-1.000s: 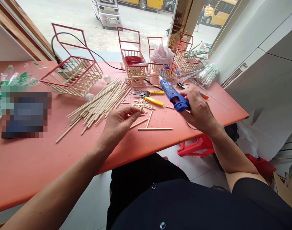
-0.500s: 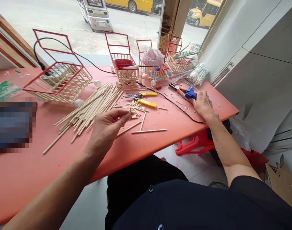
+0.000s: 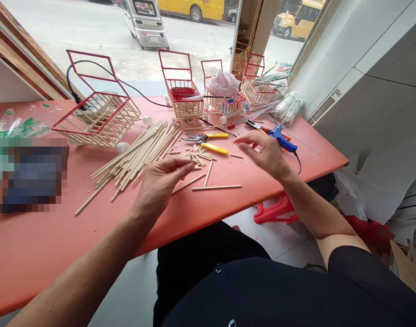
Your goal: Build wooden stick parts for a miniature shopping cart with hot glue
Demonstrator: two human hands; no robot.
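My left hand (image 3: 160,180) is closed in a pinch on a short wooden stick (image 3: 191,159), which stands up between thumb and fingertips. Under and beyond it lies a pile of cut short sticks (image 3: 202,154). My right hand (image 3: 264,152) hovers over the table with its fingers apart and holds nothing. Just to its right a blue glue gun (image 3: 284,140) rests on the table. Pliers with yellow handles (image 3: 215,149) lie between the two hands. Long wooden sticks (image 3: 139,156) are heaped left of the pliers.
Small stick-built carts with red frames (image 3: 98,119) line the back of the pink table (image 3: 102,250). Orange-handled pliers (image 3: 257,125) lie behind the glue gun. Bundled wrapped sticks (image 3: 289,106) are at the far right. A blurred dark item (image 3: 37,175) sits at the left.
My right hand has let go of the glue gun and moved left, toward my left hand. The left hand keeps its pinch on the short stick. The whole view has shifted slightly.
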